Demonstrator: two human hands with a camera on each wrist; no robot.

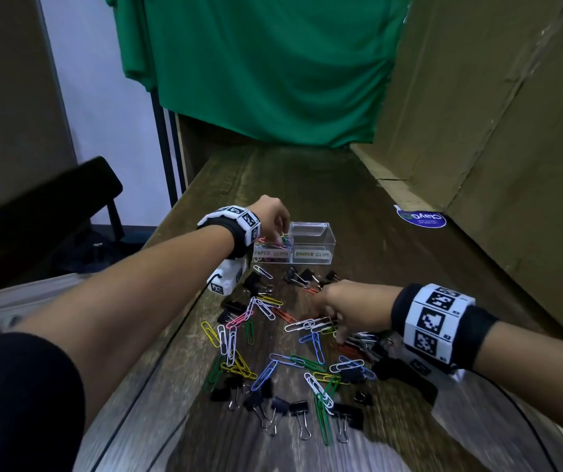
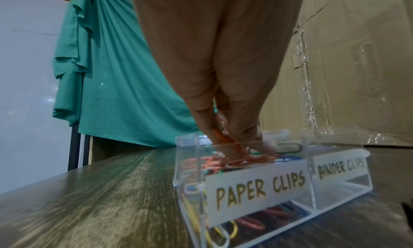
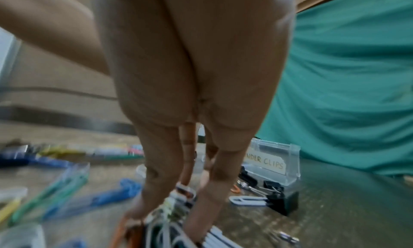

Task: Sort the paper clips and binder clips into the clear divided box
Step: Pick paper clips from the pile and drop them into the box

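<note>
While my left hand is low over the clear box at the back of the counter, its grip pinches orange paper clips inside the side marked paper clips. I should let go only once they sit below the rim. My right hand presses its fingers down on a bunch of paper clips in the pile. I should pinch just those and leave the black binder clips alone.
</note>
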